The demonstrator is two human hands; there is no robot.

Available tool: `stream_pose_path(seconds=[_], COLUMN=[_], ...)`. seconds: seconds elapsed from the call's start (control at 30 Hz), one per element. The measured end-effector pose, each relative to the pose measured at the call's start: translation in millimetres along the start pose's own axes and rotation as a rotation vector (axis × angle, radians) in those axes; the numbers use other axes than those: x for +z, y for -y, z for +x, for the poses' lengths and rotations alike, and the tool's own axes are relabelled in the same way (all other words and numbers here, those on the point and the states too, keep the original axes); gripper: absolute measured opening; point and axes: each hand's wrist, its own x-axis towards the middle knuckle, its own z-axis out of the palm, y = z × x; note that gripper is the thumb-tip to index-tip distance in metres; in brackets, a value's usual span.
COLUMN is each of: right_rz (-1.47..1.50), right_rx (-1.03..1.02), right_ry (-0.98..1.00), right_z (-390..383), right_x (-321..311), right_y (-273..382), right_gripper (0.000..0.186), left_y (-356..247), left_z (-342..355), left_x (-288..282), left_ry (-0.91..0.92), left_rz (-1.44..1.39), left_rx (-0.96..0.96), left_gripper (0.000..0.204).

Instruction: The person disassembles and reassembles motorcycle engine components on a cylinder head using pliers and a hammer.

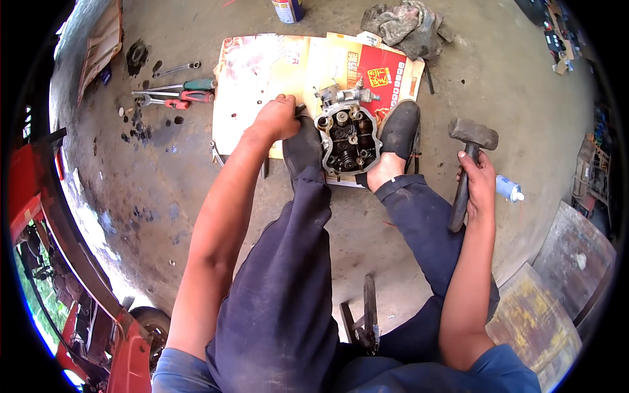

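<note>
A pale cast-metal cylinder head (350, 143) with a scalloped rim and a dark, oily hollow of springs and round bosses lay on flattened, glossy printed cardboard (246, 75), between two dark, smooth shoes (303, 149), a crumpled grey rag (407, 31) bunched beyond it. The right hand (480, 173), well apart from it, was wrapped round the straight dark handle of a hammer (472, 133) with a blunt, scuffed block of a head, while the left hand (276, 119), near the casting, was curled tight on a dark stub (300, 109), mostly hidden.
</note>
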Motion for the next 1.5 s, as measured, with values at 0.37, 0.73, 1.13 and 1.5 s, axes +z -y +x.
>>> stream_pose_path(seconds=[0.37, 0.73, 1.13, 1.5], right_rz=[0.573, 0.408, 0.295, -0.433], right_rx=[0.185, 0.078, -0.01, -0.683], right_ry=[0.352, 0.393, 0.413, 0.404], right_z=[-99, -103, -93, -50], right_x=[46, 74, 85, 121], right_y=[28, 24, 42, 147], right_gripper=[0.025, 0.027, 0.022, 0.033], left_y=[2, -114, -106, -111], left_z=[-44, 6, 16, 19], left_x=[-18, -35, -7, 14], left_ry=[-0.247, -0.194, -0.106, -0.295], left_rz=[-1.047, -1.599, -1.364, -1.333], left_rx=[-0.037, 0.087, 0.122, 0.195], left_gripper=[0.017, 0.042, 0.044, 0.027])
